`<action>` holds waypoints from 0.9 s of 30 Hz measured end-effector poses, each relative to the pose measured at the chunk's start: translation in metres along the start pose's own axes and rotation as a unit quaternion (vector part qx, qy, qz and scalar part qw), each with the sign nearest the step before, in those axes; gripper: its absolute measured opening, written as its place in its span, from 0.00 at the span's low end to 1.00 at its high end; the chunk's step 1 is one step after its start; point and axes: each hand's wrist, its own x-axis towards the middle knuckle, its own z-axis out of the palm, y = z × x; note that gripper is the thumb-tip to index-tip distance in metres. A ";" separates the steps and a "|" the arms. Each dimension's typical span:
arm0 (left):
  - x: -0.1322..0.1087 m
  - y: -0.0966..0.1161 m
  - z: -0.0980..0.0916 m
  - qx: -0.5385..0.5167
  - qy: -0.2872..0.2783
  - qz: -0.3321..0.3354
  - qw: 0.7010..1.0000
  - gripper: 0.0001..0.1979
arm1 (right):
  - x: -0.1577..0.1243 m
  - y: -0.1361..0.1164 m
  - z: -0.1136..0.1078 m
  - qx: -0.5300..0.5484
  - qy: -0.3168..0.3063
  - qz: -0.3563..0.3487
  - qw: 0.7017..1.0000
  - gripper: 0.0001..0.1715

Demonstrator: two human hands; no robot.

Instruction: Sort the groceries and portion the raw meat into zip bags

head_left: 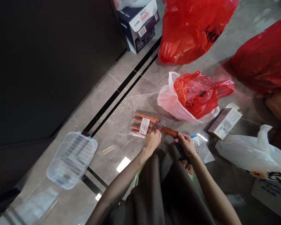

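A clear plastic bag of carrots (142,123) with a white label lies on the grey tiled floor in front of my knees. My left hand (151,139) is closed on the open end of that bag. My right hand (186,143) grips one carrot (170,132) that sticks out of the bag's mouth toward the right. A thin bracelet circles my right wrist.
A clear plastic tub (71,159) lies at the lower left by a dark cabinet (49,62). Red bags (192,28) (262,59) (199,93), a small carton (224,121), a white bag (250,153) and a printed box (138,22) ring the floor.
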 end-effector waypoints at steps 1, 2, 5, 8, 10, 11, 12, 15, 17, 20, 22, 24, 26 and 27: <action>-0.002 -0.002 -0.002 -0.003 0.007 0.001 1.000 0.18 | 0.003 -0.001 0.008 0.005 -0.013 0.007 1.000 0.22; -0.003 -0.004 -0.003 -0.005 0.011 0.001 1.000 0.18 | 0.005 -0.003 0.014 0.008 -0.022 0.011 1.000 0.23; -0.002 -0.010 -0.008 -0.006 0.018 -0.010 1.000 0.18 | 0.003 -0.012 0.018 -0.007 -0.025 0.000 1.000 0.26; 0.003 -0.018 -0.010 -0.009 0.022 -0.025 0.999 0.18 | -0.013 -0.025 -0.003 -0.044 0.001 -0.033 0.998 0.25; 0.005 -0.021 -0.010 -0.011 0.023 -0.034 0.999 0.18 | -0.029 -0.035 -0.025 -0.049 0.037 -0.050 0.997 0.25; 0.006 -0.021 -0.009 -0.012 0.022 -0.039 0.999 0.18 | -0.037 -0.040 -0.036 -0.038 0.059 -0.056 0.996 0.25; 0.006 -0.021 -0.008 -0.011 0.022 -0.042 0.999 0.18 | -0.044 -0.045 -0.046 -0.022 0.081 -0.061 0.995 0.25; 0.006 -0.018 -0.003 -0.005 0.058 -0.012 0.998 0.13 | -0.062 -0.063 -0.065 0.043 0.141 -0.082 0.986 0.24; 0.007 -0.015 -0.001 -0.024 0.102 0.034 0.994 0.12 | -0.068 -0.077 -0.068 0.083 0.168 -0.099 0.977 0.23; 0.016 -0.004 -0.008 -0.169 0.145 0.117 0.968 0.19 | -0.067 -0.100 -0.066 0.139 0.170 -0.136 0.966 0.20; 0.029 0.012 -0.025 -0.316 0.146 0.189 0.918 0.24 | -0.060 -0.117 -0.064 0.163 0.147 -0.157 0.963 0.17; 0.050 0.035 -0.051 -0.435 0.130 0.262 0.851 0.29 | -0.049 -0.135 -0.061 0.173 0.133 -0.162 0.962 0.15; 0.075 0.062 -0.080 -0.498 0.105 0.314 0.802 0.32 | -0.037 -0.151 -0.060 0.181 0.142 -0.153 0.961 0.14; 0.087 0.074 -0.093 -0.510 0.091 0.322 0.792 0.30 | -0.031 -0.158 -0.060 0.187 0.149 -0.143 0.960 0.13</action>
